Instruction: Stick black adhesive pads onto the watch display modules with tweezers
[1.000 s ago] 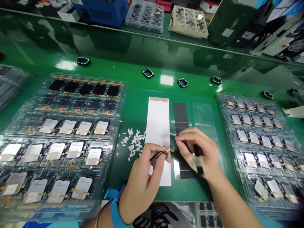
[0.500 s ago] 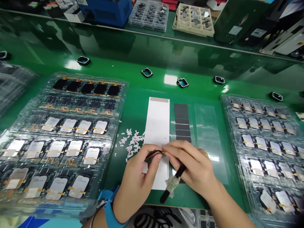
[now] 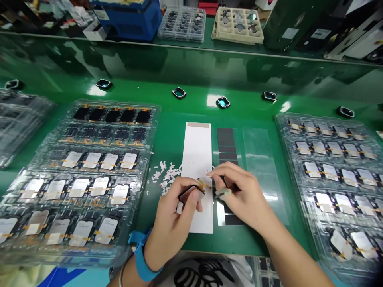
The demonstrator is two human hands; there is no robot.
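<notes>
My left hand [image 3: 175, 213] is closed on a small smartwatch screen [image 3: 188, 194], its thumb across the grey back. The screen's orange flex cable [image 3: 204, 183] sticks out to the right, over a white card strip [image 3: 197, 151]. Just right of the cable is my right hand [image 3: 239, 191], fingers curled around a dark stick-like tool wrapped with crumpled tape [image 3: 222, 194]. Its index fingertip points toward the cable, apart from it. Whether a tiny piece sits at that fingertip, I cannot make out. Small white scraps [image 3: 167, 175] lie left of the strip.
Clear trays of screens stand left [image 3: 119, 215] and right [image 3: 317, 183]. A sheet of black adhesive pieces [image 3: 226, 139] and a clear film [image 3: 257, 147] lie right of the card. Several watch frames [image 3: 178, 93] lie behind; a shelf [image 3: 185, 46] spans the back.
My right hand has drawn away to the right from the screen, and its tool has swung up. The left hand has tipped the screen, showing more of its back and the orange cable.
</notes>
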